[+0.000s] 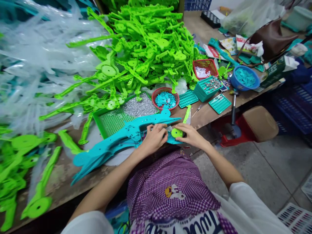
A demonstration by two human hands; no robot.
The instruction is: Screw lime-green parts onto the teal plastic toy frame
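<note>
A long turquoise plastic part (pixel 107 146) lies along the table edge in front of me, with other turquoise pieces beneath it. My left hand (pixel 155 136) is over its right portion, fingers curled and closed; what they pinch is hidden. My right hand (pixel 191 134) grips the round end of a lime-green plastic arm (pixel 176 133), thumb and fingers around its edge. The arm's narrow end (pixel 187 114) points away from me. A small pale piece (pixel 169 129) shows between the two hands.
Behind stands a big heap of lime-green arms (pixel 146 48). A green tray (pixel 104 125) holds small metal pieces. Nearby are a red basket (pixel 153 97) of turquoise bits, a stack of teal trays (pixel 204 94), a screwdriver (pixel 196 111), a blue bowl (pixel 234 85) and a hammer (pixel 233 109).
</note>
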